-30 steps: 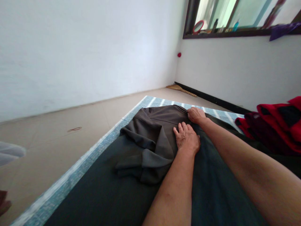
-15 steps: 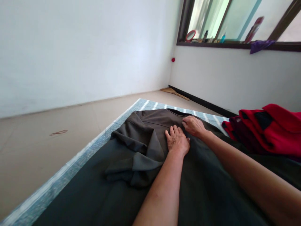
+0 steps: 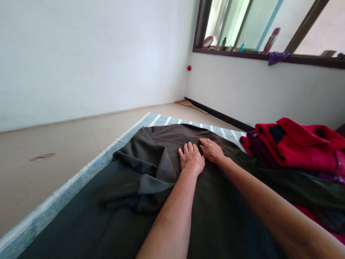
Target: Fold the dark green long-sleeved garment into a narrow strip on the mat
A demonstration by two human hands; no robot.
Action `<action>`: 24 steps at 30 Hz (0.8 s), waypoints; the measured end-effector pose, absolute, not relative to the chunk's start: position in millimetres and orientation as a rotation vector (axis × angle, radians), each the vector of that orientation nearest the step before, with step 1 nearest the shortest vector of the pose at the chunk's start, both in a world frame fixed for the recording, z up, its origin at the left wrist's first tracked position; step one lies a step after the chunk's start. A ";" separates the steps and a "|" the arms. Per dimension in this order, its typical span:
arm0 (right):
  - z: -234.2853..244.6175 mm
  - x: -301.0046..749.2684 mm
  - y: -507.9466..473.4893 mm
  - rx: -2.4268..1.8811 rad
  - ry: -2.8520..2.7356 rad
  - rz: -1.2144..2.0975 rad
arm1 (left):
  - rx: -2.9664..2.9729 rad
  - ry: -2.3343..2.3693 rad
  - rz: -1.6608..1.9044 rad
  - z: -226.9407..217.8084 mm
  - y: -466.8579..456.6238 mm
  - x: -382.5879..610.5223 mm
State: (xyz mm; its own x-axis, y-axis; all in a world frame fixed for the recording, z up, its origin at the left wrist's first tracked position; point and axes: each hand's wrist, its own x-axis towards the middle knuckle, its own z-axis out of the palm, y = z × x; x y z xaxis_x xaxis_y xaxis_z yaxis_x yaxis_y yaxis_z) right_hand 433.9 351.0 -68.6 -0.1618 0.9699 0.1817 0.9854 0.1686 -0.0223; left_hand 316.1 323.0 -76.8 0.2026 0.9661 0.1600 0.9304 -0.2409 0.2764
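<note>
A dark grey-green long-sleeved garment (image 3: 167, 133), with a collar at its far end, lies spread before me. Its left sleeve (image 3: 153, 183) is folded inward over the body in loose creases. My left hand (image 3: 192, 158) rests flat on the upper middle of the cloth, fingers spread. Close beside it on the right, my right hand (image 3: 211, 150) lies on the fabric just below the collar, fingers extended and palm down. The right sleeve (image 3: 293, 185) stretches out to the right, partly behind my forearm.
Beneath the garment is a blue-white striped mat (image 3: 107, 154). Folded red and maroon clothes (image 3: 304, 144) are stacked at right. A brown loop (image 3: 42, 157) lies on the tiled floor, and a broom (image 3: 192, 105) by the wall corner. Small items line the window sill (image 3: 242, 55).
My right hand has loosened from curled fingers to a flat, extended hand and moved slightly down from the collar. The view has turned right, showing more of the red stack.
</note>
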 end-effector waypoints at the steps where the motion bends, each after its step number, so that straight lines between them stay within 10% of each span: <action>1: -69.2 435.5 352.4 -1.925 -2.278 -0.132 | 2.341 1.857 0.451 -76.2 323.0 316.2; 24: -59.8 401.8 99.9 -1.979 -2.140 -0.043 | 2.392 1.854 0.303 -65.7 332.7 320.5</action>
